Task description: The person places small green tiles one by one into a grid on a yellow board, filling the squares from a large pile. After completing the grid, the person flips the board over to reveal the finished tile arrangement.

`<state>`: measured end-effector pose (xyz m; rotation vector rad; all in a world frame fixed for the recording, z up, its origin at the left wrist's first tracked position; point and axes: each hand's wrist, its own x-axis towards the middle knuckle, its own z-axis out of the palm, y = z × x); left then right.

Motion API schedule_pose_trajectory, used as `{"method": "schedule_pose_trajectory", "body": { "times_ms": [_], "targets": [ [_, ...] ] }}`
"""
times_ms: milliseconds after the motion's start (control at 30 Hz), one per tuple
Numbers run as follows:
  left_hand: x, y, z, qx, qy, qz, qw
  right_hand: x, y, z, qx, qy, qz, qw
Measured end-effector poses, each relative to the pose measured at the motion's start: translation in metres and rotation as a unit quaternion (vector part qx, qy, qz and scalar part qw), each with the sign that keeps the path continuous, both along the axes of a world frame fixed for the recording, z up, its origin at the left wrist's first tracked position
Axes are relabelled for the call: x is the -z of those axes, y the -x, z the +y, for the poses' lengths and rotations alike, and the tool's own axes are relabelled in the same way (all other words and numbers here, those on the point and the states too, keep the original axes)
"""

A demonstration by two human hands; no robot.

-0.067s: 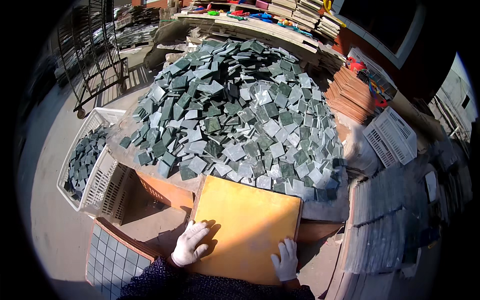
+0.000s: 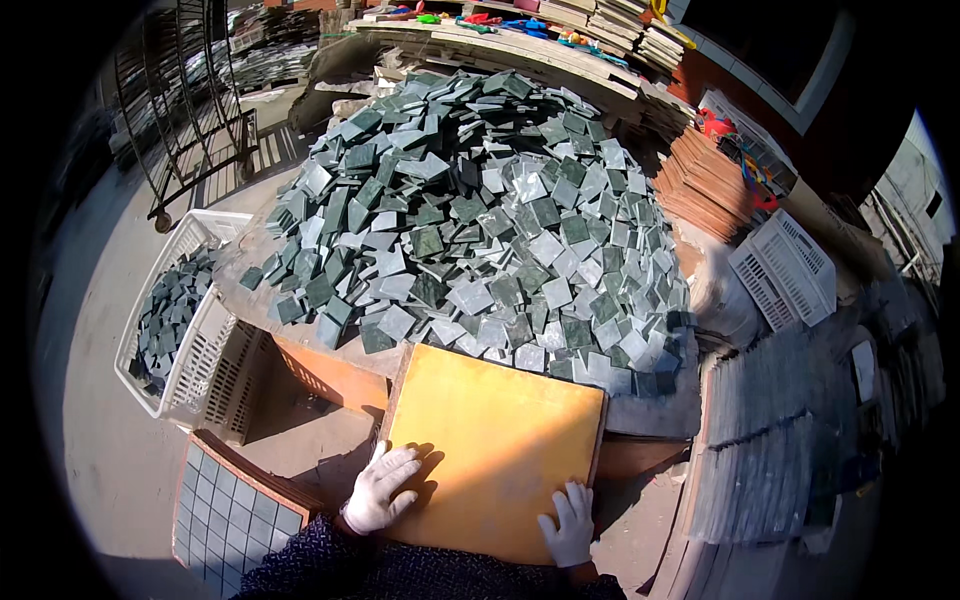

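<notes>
A flat yellow board lies in front of me, sunlit on its far left part and shaded toward the near right. My left hand, in a white glove, rests on its left edge with the fingers stretched over the surface. On the lower right edge lies my right hand, also gloved, its fingers spread. Neither hand holds anything. Just beyond the board rises a large heap of square green-grey stone tiles, some at its foot lying close to the board's far edge.
At lower left, a sheet of tiles in a grid lies on stacked boards. A white plastic crate with loose tiles stands left of the heap. Stacked grey sheets fill the right. Brown boards and another white crate lie beyond.
My hands and the board keep their places, apart from a very slight shift of the whole view.
</notes>
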<state>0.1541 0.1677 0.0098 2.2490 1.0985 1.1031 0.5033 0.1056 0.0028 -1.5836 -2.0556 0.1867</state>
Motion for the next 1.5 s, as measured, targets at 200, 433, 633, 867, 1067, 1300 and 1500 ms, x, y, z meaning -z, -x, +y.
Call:
{"method": "schedule_pose_trajectory", "body": {
  "times_ms": [200,433,633,867,1067,1300,1500],
  "targets": [
    [0.030,0.000,-0.009,-0.087,0.193,-0.269,0.940,0.008,-0.014,-0.015,0.145,0.172,0.570,0.790],
    [-0.050,0.010,0.008,0.020,0.288,-0.696,0.658,-0.040,-0.042,-0.006,-0.107,0.061,0.805,0.581],
    [-0.128,-0.040,0.140,0.096,0.021,-0.539,0.837,-0.109,-0.042,0.115,-0.100,-0.121,0.663,0.731],
    [0.039,-0.007,0.237,-0.137,-0.023,-0.095,0.986,-0.026,-0.023,0.222,0.150,0.037,0.470,0.869],
    [-0.054,-0.066,0.237,-0.046,0.199,-0.383,0.901,-0.067,-0.032,0.241,0.133,-0.045,0.593,0.793],
    [-0.087,-0.110,0.294,-0.026,0.223,-0.485,0.845,-0.078,-0.066,0.304,0.155,-0.040,0.596,0.787],
    [-0.039,-0.125,0.306,-0.120,0.016,-0.104,0.987,-0.034,-0.086,0.317,0.220,0.040,0.137,0.965]
  ]
}}
